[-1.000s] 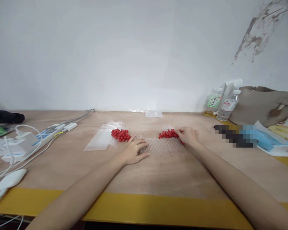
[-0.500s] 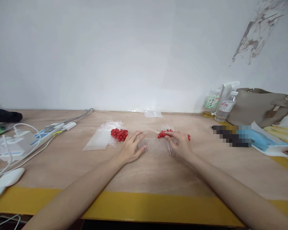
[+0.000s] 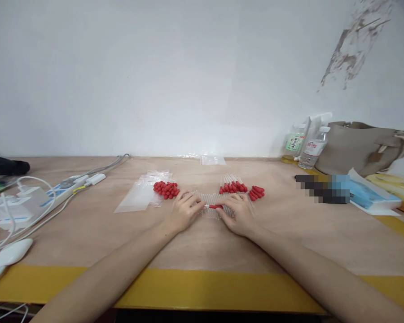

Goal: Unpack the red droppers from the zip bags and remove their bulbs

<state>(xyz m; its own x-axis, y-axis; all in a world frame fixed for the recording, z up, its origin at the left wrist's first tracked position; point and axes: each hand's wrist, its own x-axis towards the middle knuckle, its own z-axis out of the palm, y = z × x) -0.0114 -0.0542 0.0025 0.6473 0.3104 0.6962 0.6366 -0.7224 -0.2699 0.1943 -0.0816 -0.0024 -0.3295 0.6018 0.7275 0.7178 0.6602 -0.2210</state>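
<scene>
My left hand [image 3: 184, 210] is closed in a pinch on one end of a clear, thin glass dropper tube [image 3: 207, 206], most of it hidden by the fingers. From the other side my right hand [image 3: 237, 213] pinches a red rubber bulb [image 3: 214, 207], which meets the tube's end between the hands. Beneath both hands lies a row of clear dropper tubes [image 3: 208, 197]. Behind my right hand several tubes with red bulbs on them, finished droppers [image 3: 234, 186], lie side by side. A small group of loose red bulbs [image 3: 256, 193] rests to their right.
Left of my left hand, a pile of red bulbs [image 3: 166, 189] partly covers clear zip bags [image 3: 134, 197]. Another bag [image 3: 213, 160] lies by the wall. A power strip [image 3: 67, 188] with cables is at left. Bottles [image 3: 313, 148], a bag [image 3: 353, 146] and a tissue pack [image 3: 373, 197] stand right.
My right hand has come away from the red-tipped droppers towards my left hand, bringing a red bulb against the tube. My left hand's fingers have closed. The view has shifted slightly.
</scene>
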